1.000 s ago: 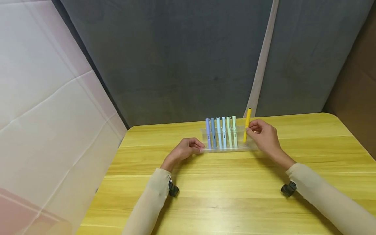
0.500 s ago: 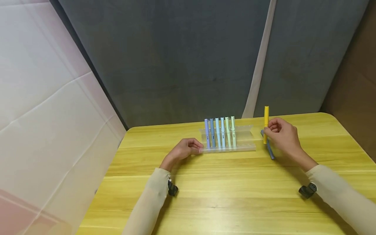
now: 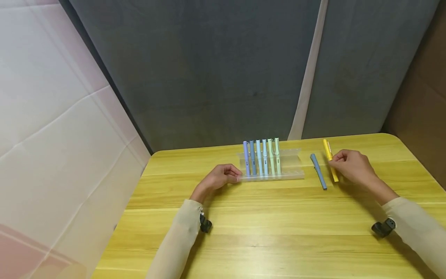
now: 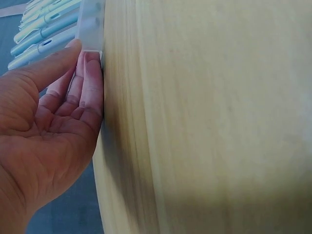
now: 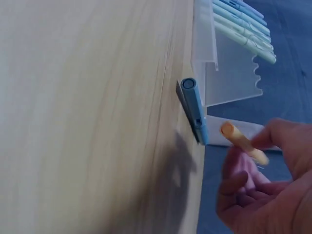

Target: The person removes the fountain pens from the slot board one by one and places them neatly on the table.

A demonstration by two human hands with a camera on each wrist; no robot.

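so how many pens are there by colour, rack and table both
Purple pen in the clear plastic rack: 1
Blue pens in the rack: 3
Pale green pens in the rack: 2
Grey-blue pen lying on the wooden table: 1
Yellow pen held in the right hand: 1
Total: 8 pens

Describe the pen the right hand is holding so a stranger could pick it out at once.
On the yellow wooden table, look right of the clear pen rack, where two pens are out of the rack. The one meant is the yellow pen, pinched by the right hand; its neighbour, the blue-grey pen, lies untouched.
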